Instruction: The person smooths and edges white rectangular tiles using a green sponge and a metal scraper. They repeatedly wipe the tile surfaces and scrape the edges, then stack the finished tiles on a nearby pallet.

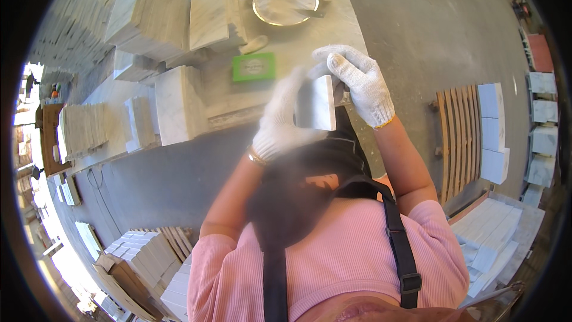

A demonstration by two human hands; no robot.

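Both my hands wear white knit gloves. My left hand [280, 122] is closed round the left side of a small white-grey marble tile [322, 102], its thumb along the near edge and its fingers up the side. Tilted on edge, the tile stands in front of my chest. At its far right corner is my right hand [360, 82], fingers curled in and closed on the tile; their tips are blurred and partly hidden. Just beyond my left hand, a green rectangular block [254, 67] with a pale label lies on the dusty table [325, 30].
A steel-rimmed bowl [285, 2] with pale contents and a flat tool lies farther back. Stacks of marble tiles [179, 104] fill the table's left. A crumpled glove [255, 44] lies beyond the green block. Right, on the floor, stands a wooden pallet [457, 140] with blocks.
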